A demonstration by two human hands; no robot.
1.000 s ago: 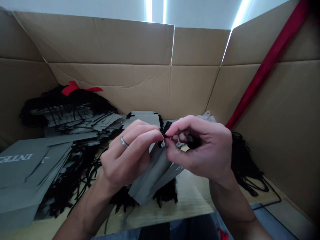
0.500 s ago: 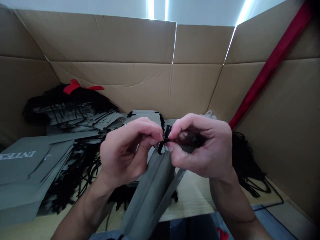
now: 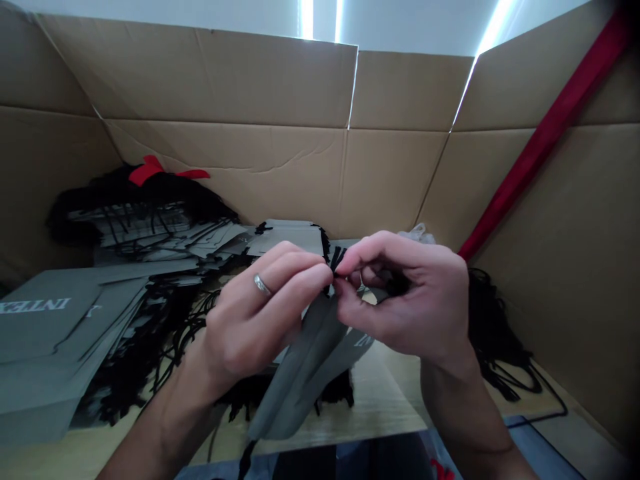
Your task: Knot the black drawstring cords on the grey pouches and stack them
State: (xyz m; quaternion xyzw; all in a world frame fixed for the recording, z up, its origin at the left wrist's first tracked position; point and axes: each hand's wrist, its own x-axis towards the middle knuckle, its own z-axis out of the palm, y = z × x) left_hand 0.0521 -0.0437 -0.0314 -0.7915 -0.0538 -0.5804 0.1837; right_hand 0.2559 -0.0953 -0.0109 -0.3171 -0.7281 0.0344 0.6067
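Between the fingertips of both hands is a black cord [image 3: 339, 255], its short ends poking up. My left hand [image 3: 270, 303], with a ring on one finger, pinches it from the left, back of the hand toward me. My right hand [image 3: 407, 293] pinches the same spot with thumb and forefinger. Below the fingertips hangs a grey bag [image 3: 303, 373], tilted down toward me, with part of a white print near its right edge. Another bit of black cord sticks out at the bag's lower end. The fingers hide where the cord is gripped.
Stacked grey bags with black cords [image 3: 40, 333] lie at left. Behind them is a pile with a red strip [image 3: 147, 171]. More grey pieces [image 3: 287, 233] lie at the back. Black cords [image 3: 493, 333] are heaped at right. Cardboard walls [image 3: 225, 80] enclose the wooden table [image 3: 385, 407].
My left hand has turned over, so its back and ring now show, and its fingers have closed in at the cord. The bag has swung slightly and its print shows more.
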